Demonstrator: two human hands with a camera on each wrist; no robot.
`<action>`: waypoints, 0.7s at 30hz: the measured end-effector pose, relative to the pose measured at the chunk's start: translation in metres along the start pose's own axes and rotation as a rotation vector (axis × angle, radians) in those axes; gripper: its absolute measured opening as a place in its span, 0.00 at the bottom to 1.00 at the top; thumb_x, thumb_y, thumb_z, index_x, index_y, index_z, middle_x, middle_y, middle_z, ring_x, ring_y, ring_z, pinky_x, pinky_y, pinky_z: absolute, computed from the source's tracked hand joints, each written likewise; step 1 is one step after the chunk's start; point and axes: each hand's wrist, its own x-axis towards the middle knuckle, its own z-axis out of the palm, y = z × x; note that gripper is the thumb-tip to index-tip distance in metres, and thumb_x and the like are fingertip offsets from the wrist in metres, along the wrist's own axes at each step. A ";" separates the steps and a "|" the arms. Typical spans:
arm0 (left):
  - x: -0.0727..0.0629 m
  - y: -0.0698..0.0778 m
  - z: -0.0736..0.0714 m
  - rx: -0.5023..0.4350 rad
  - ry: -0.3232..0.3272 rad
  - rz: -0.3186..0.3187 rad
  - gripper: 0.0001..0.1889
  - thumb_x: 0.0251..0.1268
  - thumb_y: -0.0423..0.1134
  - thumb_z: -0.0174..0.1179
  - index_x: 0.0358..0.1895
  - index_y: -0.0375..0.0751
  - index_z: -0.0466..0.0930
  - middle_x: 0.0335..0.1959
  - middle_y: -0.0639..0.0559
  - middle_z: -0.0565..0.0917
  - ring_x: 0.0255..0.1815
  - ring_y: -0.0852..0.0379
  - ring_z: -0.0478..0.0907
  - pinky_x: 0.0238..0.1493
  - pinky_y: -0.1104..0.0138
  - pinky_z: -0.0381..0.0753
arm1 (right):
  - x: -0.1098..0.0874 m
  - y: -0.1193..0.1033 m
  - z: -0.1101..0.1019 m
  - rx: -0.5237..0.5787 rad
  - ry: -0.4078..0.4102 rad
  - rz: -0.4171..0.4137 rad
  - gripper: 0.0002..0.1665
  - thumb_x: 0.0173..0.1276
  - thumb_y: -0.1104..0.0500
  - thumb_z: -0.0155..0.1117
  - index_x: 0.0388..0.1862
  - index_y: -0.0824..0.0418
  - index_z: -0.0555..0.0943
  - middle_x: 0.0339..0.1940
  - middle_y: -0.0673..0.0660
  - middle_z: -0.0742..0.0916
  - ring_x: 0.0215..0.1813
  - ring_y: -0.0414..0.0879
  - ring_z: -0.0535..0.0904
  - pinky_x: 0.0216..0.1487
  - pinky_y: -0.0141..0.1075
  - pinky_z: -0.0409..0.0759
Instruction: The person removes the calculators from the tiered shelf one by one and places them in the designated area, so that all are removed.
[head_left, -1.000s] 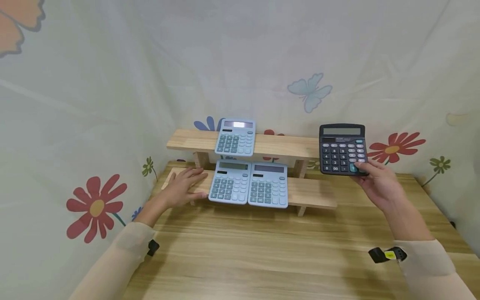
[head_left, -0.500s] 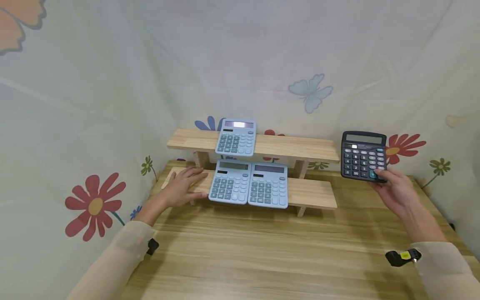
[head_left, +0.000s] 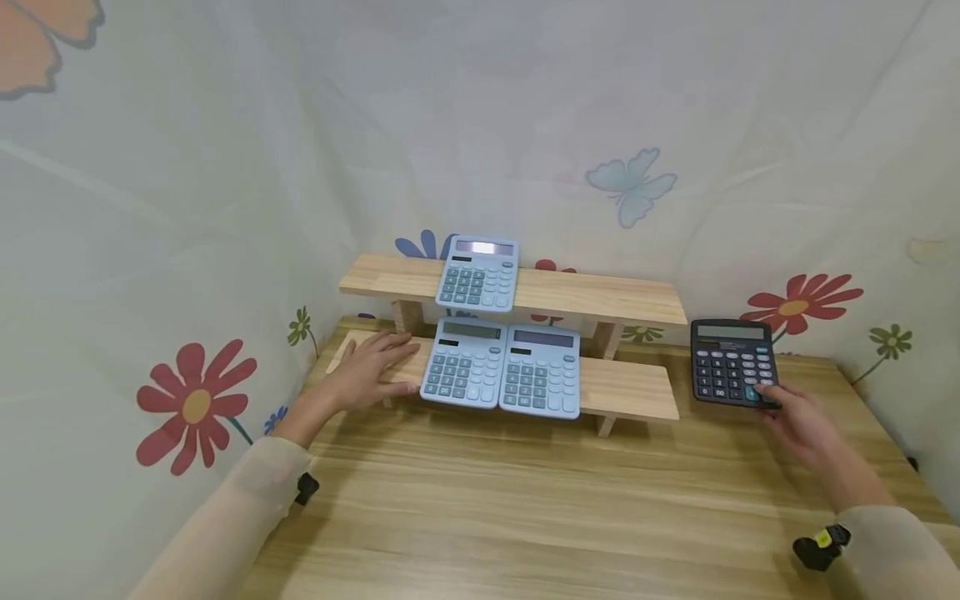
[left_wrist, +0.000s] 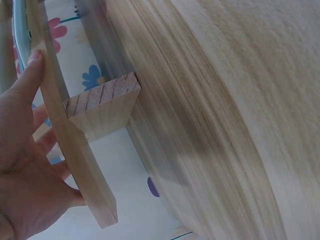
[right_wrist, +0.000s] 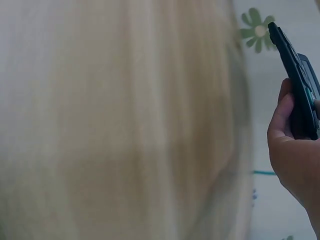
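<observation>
My right hand (head_left: 806,425) grips a black calculator (head_left: 733,362) by its lower right corner, thumb on the keys and fingers behind. It is held to the right of the wooden stand; in the right wrist view the black calculator (right_wrist: 296,75) shows edge-on. My left hand (head_left: 367,372) rests with spread fingers on the left end of the lower shelf (head_left: 630,387). Its thumb tip lies by a light blue calculator (head_left: 462,362). A second light blue calculator (head_left: 540,372) leans right beside that one, and a third light blue calculator (head_left: 478,273) sits on the upper shelf (head_left: 600,296).
The two-tier stand is on a wood-grain table (head_left: 525,500), near a pale curtain (head_left: 525,108) printed with flowers and a butterfly. A support block (left_wrist: 105,102) under the lower shelf shows in the left wrist view. The curtain also borders the table's left and right sides.
My right hand has carried the black calculator rightward away from the stand's upper shelf, then lowered it toward the table. The left hand and the light blue calculators have stayed put.
</observation>
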 end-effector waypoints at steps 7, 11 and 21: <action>0.002 0.002 0.001 0.000 -0.009 0.005 0.44 0.71 0.66 0.64 0.83 0.48 0.66 0.85 0.44 0.60 0.84 0.31 0.50 0.73 0.21 0.39 | 0.004 0.015 -0.014 -0.062 0.039 0.017 0.29 0.83 0.58 0.61 0.76 0.57 0.63 0.43 0.39 0.88 0.48 0.32 0.83 0.53 0.30 0.84; 0.002 0.004 0.002 -0.002 -0.010 0.007 0.43 0.71 0.66 0.64 0.83 0.49 0.66 0.85 0.44 0.60 0.84 0.31 0.50 0.73 0.21 0.39 | 0.007 0.021 -0.016 -0.112 0.042 0.019 0.45 0.85 0.57 0.59 0.87 0.67 0.45 0.43 0.37 0.87 0.48 0.32 0.83 0.53 0.30 0.85; 0.001 0.003 -0.002 0.011 0.007 0.007 0.42 0.71 0.65 0.64 0.82 0.47 0.67 0.84 0.43 0.61 0.84 0.31 0.51 0.71 0.20 0.40 | 0.014 0.025 -0.007 -0.221 0.081 0.015 0.48 0.87 0.55 0.53 0.86 0.71 0.37 0.55 0.43 0.75 0.48 0.27 0.79 0.53 0.26 0.83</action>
